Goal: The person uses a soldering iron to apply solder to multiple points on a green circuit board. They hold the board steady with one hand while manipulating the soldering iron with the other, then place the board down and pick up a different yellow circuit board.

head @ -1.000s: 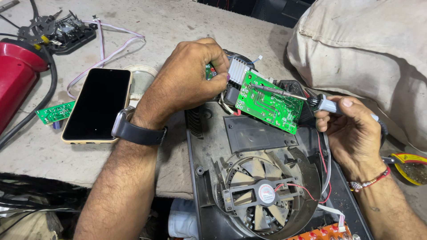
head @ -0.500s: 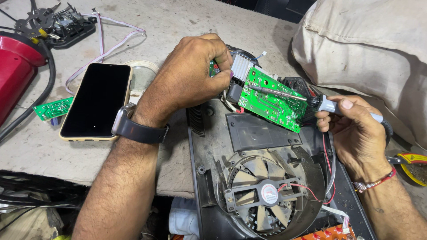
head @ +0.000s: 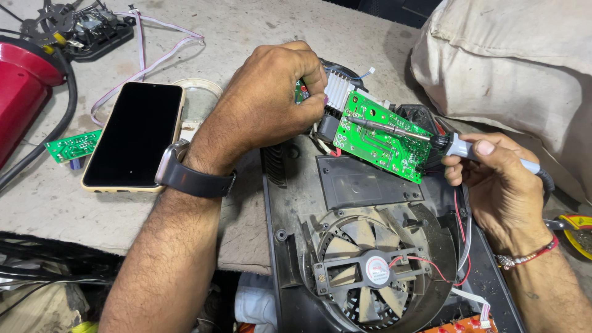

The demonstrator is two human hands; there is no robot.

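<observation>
A green circuit board (head: 382, 137) is pinched at its left end by the left hand (head: 271, 102); a soldering iron (head: 425, 137), gripped in the right hand (head: 502, 179), is laid leftward across it.

A green circuit board (head: 383, 143), black phone (head: 134, 134), red casing (head: 21, 92), and dusty black fan (head: 375, 271).

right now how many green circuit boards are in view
2: a large green board pinched by the left hand under the soldering iron held by the right hand; a small green board beside the phone.
</observation>
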